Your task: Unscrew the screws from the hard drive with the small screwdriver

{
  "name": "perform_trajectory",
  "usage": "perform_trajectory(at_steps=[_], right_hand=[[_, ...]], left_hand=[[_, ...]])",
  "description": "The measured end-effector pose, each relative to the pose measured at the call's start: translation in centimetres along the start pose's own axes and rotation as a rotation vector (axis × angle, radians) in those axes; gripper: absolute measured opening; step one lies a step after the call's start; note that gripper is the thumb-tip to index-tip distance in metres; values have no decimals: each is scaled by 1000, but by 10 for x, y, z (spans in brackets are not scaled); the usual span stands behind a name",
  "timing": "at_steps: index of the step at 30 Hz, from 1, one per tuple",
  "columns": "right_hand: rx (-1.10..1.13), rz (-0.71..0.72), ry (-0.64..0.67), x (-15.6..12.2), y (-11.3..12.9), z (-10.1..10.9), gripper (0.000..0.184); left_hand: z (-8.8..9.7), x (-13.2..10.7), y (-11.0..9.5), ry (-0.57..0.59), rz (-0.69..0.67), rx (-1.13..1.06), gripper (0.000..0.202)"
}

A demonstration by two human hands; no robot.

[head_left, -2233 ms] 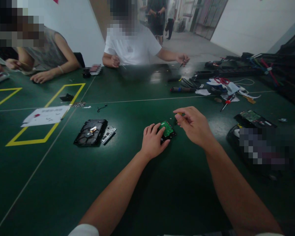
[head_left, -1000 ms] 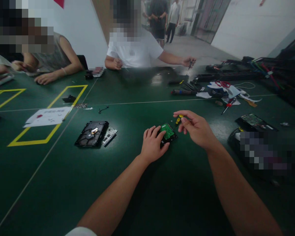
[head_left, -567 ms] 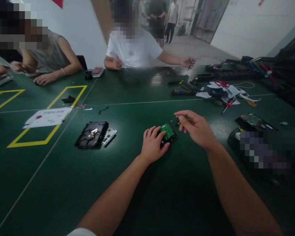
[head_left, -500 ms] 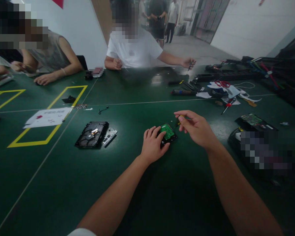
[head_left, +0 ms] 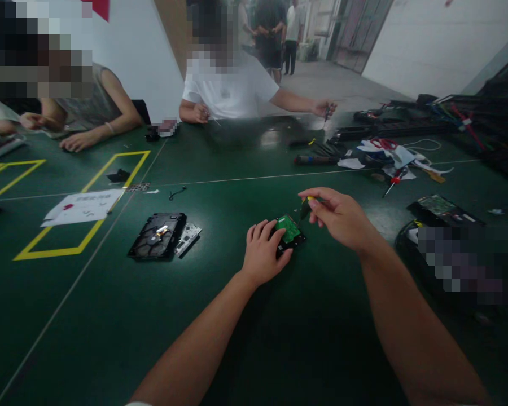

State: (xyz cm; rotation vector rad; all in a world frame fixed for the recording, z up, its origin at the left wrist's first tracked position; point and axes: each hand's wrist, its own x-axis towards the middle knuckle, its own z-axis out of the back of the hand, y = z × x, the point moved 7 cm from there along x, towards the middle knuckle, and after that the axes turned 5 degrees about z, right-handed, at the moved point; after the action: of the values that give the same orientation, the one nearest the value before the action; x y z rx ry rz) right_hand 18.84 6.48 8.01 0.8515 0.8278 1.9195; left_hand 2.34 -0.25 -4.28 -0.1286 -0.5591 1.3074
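Observation:
A small black hard drive with a green circuit board [head_left: 287, 230] lies on the table in front of me. My left hand [head_left: 266, 251] grips it at its left side, its fingers spread over the board and the thumb along the near edge. Pinched in my right hand [head_left: 333, 219] is a small screwdriver [head_left: 305, 209] with a yellow end and a dark handle. It slants down to the right part of the board; its tip is too small to make out. A tiny screw-like bit [head_left: 296, 211] lies just beyond the drive.
An opened black case [head_left: 157, 237] and a metal plate [head_left: 188, 240] lie to the left, near a paper sheet [head_left: 82, 207]. At right are a circuit board unit [head_left: 442, 210], a red-handled screwdriver [head_left: 393, 181] and a pile of cables [head_left: 383, 152]. Co-workers sit across the table.
The screwdriver in my right hand has shifted slightly and now reaches the board's right part. My left hand stays on the hard drive.

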Motion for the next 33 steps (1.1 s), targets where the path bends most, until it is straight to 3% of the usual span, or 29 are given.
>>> perform_trajectory(at_steps=[5,12,19,23,33], right_hand=[[54,-4,26,-7,5,-1,35],[48,9,-30,-11,5,-2,25],[282,-81,-23,-9,-5,-6,23],[260,-90,5,-8,-8,-7,27],[191,-57,-89,-8,-7,-2,28]], left_hand=[[0,-1,0,-7,-8,3,54],[1,-1,0,-5,-6,6,54],[0,-1,0,-3,-6,2,55],[0,-1,0,-4,-9,4,55],[1,0,-1,-1,-5,0,54]])
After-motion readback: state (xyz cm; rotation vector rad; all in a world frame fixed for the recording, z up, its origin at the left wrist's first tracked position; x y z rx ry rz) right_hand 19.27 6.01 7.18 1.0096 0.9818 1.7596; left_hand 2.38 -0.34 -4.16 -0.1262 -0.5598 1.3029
